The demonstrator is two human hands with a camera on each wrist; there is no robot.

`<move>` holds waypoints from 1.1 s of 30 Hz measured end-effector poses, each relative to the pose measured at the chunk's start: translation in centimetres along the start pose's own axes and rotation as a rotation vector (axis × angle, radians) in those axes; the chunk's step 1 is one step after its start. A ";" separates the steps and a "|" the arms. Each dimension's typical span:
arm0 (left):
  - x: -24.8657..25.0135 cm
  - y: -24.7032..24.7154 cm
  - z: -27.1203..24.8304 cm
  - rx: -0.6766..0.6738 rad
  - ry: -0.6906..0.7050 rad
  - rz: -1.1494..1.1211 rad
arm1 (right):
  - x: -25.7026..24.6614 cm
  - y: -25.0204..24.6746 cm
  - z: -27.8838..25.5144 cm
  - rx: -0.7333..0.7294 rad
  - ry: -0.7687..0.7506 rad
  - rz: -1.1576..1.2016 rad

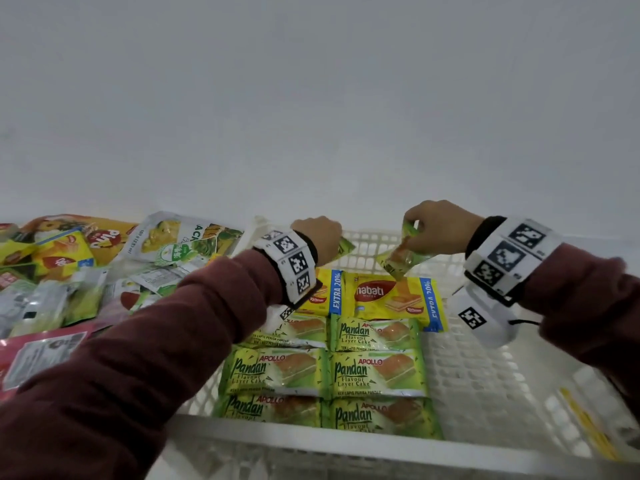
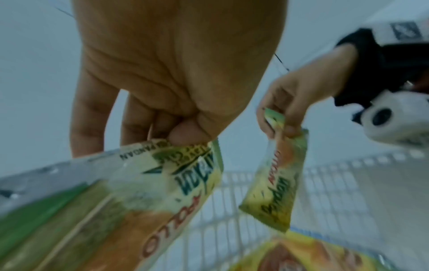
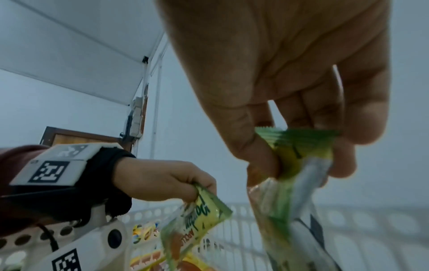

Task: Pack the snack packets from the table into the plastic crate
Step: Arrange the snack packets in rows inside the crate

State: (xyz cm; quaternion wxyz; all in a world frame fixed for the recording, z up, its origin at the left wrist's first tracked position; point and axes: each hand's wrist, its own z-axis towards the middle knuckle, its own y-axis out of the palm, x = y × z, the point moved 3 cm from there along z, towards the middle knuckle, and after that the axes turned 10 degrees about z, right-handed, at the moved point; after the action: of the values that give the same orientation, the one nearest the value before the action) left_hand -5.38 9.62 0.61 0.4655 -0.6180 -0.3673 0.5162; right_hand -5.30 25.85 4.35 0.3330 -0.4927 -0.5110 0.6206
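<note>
Right hand (image 1: 440, 226) pinched one pandan cake packet (image 1: 401, 258) by its top seam, long axis hanging down and slightly tilted, low end just above the yellow wafer packets (image 1: 391, 299) at the far end of the white plastic crate (image 1: 485, 375). Left hand (image 1: 318, 237) likewise pinched a second pandan packet (image 2: 139, 201) by one end, over the crate's far left corner. Hung side by side, apart, both already above the crate. Judged nearer the bare floor on the crate's right: the right hand. More snack packets (image 1: 104, 265) lay heaped on the table, left of the crate.
</note>
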 end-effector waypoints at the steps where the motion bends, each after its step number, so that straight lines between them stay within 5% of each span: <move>1: -0.7 -0.5 -0.2 -0.001 -0.021 -0.085 | 0.1 -0.3 -0.4 0.004 -0.012 0.018; 6: -2.4 -2.3 -2.0 -0.022 -0.031 -0.456 | 0.4 -1.3 -2.3 0.007 -0.123 0.080; 10: -2.1 -2.9 -3.9 -0.019 0.011 -0.476 | 0.5 -0.7 -3.6 -0.056 -0.185 0.324; 13: -2.7 -3.0 -5.3 -0.003 0.029 -0.518 | 0.4 0.6 -5.1 -0.267 -0.168 0.607; 18: -3.6 -2.5 -6.9 -0.141 0.002 -0.768 | 0.1 4.8 -6.5 -0.633 -0.222 0.712; 23: -2.6 -1.8 -8.6 -0.345 0.087 -0.705 | 0.6 9.4 -7.1 -0.823 -0.159 0.494; 28: -2.3 -0.7 -8.7 -0.401 0.163 -0.543 | 0.1 10.3 -7.8 -0.785 -0.272 0.166; 33: -2.6 0.6 -9.1 -0.605 0.200 -0.530 | -1.1 10.0 -8.6 -0.745 -0.384 0.005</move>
State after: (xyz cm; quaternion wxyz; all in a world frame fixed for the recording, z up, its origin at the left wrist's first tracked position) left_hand 2.97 5.27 1.05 0.4131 -0.6579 -0.6020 0.1846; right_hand 4.07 24.94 -4.95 0.0292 -0.4563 -0.7521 0.4747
